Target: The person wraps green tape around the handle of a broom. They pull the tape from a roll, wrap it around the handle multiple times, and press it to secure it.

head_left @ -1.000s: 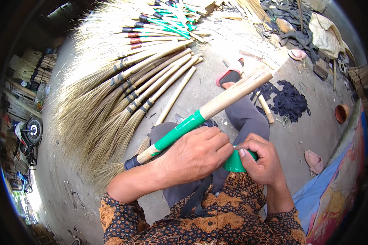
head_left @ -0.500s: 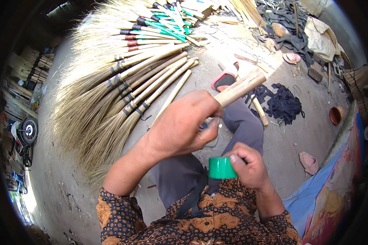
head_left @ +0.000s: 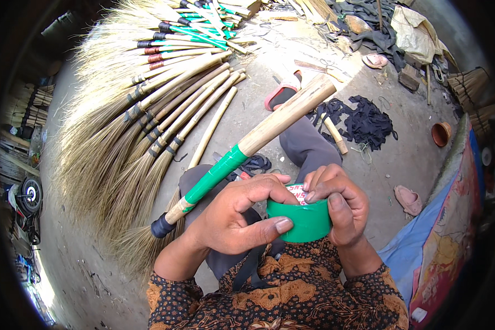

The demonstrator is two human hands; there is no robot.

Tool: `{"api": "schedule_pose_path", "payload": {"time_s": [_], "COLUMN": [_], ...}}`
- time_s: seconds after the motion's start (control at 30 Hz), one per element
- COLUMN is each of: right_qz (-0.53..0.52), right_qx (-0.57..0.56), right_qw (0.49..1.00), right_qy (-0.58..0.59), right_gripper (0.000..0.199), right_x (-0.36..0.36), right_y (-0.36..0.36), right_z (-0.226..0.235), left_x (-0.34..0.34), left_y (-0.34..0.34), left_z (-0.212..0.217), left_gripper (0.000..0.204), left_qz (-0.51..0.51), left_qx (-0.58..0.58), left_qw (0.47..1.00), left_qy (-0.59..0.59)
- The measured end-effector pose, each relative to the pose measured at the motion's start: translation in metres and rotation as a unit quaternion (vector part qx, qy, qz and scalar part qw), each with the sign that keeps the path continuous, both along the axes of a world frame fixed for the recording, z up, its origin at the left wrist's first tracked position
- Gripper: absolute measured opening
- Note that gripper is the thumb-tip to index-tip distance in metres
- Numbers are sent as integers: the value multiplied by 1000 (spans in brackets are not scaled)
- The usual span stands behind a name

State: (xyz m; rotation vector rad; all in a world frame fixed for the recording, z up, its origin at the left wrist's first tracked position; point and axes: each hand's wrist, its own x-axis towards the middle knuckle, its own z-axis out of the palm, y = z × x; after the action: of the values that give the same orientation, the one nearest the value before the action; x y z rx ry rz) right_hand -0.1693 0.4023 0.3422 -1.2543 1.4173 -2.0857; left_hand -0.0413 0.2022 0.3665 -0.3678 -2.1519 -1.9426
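Observation:
Over my lap, a roll of green tape [head_left: 305,226] sits between both hands. My left hand [head_left: 236,214] has its thumb on the outside of the roll and its fingers over the rim. From the other side my right hand [head_left: 344,199] grips the roll, fingers curled at its upper edge. Just beyond my left hand, a broom [head_left: 289,113] lies slantwise across my left leg, its bare wooden handle end pointing far right. Green tape [head_left: 217,173] covers the middle of that handle, and a dark binding [head_left: 162,225] sits above the bristles, partly hidden by my arm.
Many finished-looking brooms [head_left: 143,126] lie fanned out at the left. Dark cloth strips [head_left: 371,124] and a short wooden stick [head_left: 334,135] are on the floor ahead. A terracotta pot [head_left: 441,135], a pink sandal [head_left: 407,200] and a blue sheet [head_left: 410,247] are at the right.
My left hand has let go of the broom handle and come down onto the tape roll. The broom now rests across my leg, its green-taped section showing.

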Motion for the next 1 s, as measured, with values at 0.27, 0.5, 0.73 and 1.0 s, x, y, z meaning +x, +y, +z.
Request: {"api": "schedule_pose_path", "payload": {"time_s": [0.27,0.5,0.73,1.0], "right_qz": [93,-69,-128,-205], "right_qx": [-98,-251,-245,-307], "right_qw": [976,963,961,927], "right_qy": [169,64,-8,-65], "right_gripper": [21,16,17,22], "right_x": [18,77,94,109], "right_y": [3,-32,-37,-56], "right_z": [88,93,98,97], "left_x": [27,46,41,48], "left_y": [24,26,35,30], "left_z": [55,67,69,69], "left_gripper": [26,25,25,27], "left_qz": [3,10,61,26], "left_qx": [43,10,35,29], "left_qw": [968,967,956,966], "left_qy": [249,254,285,256]}}
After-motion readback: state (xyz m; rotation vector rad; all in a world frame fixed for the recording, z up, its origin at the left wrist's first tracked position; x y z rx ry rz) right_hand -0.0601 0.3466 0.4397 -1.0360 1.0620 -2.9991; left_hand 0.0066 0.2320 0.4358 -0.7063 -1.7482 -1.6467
